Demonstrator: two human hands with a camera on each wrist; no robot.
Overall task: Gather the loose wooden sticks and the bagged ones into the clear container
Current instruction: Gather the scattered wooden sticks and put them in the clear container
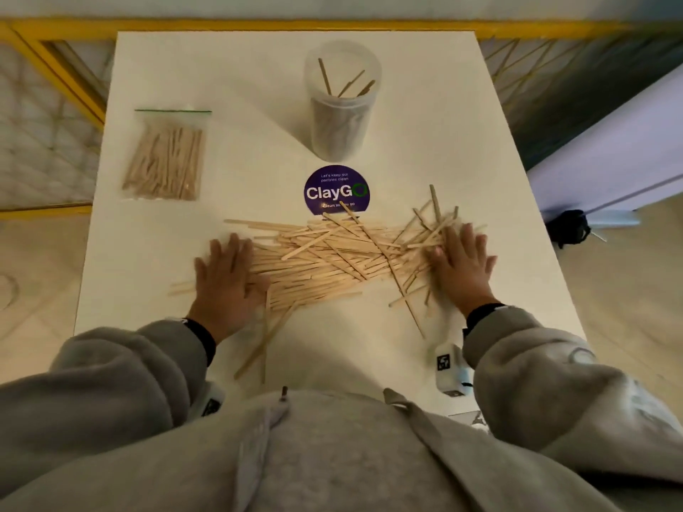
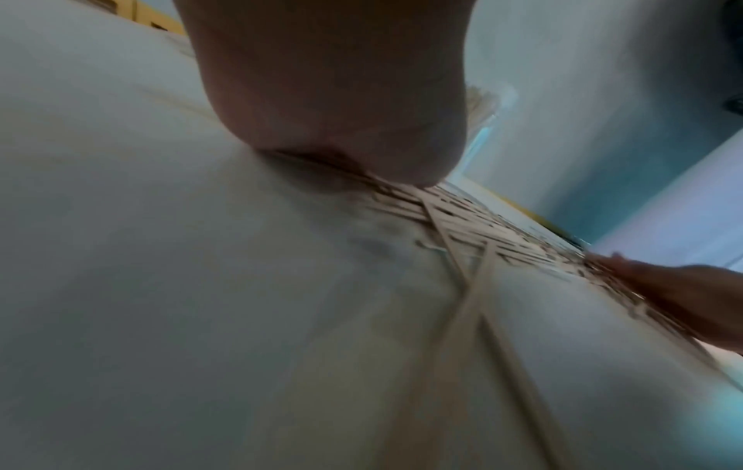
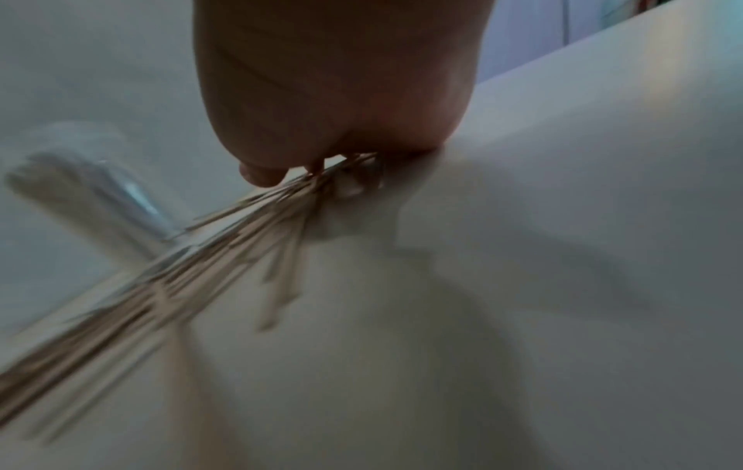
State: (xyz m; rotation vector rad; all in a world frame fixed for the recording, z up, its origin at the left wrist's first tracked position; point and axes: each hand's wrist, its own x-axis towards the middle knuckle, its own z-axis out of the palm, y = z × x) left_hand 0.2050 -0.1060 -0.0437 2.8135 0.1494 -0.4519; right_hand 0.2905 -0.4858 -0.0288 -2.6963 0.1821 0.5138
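Presently, the loose sticks are spread in a flat heap on the near half of the table, bracketed by both hands. The left hand and right hand are laid flat on the heap's two ends, fingers straight and slightly apart; nothing is clamped. The sticks are judged light, stiff and slippery against one another, so a bundle is best squeezed from both ends and taken round its middle. The bag of sticks lies at far left, soft-skinned and graspable anywhere. The clear container stands upright beyond a purple sticker, a few sticks already inside. Its narrow mouth is expected to demand end-first loading; nothing blocks the path.
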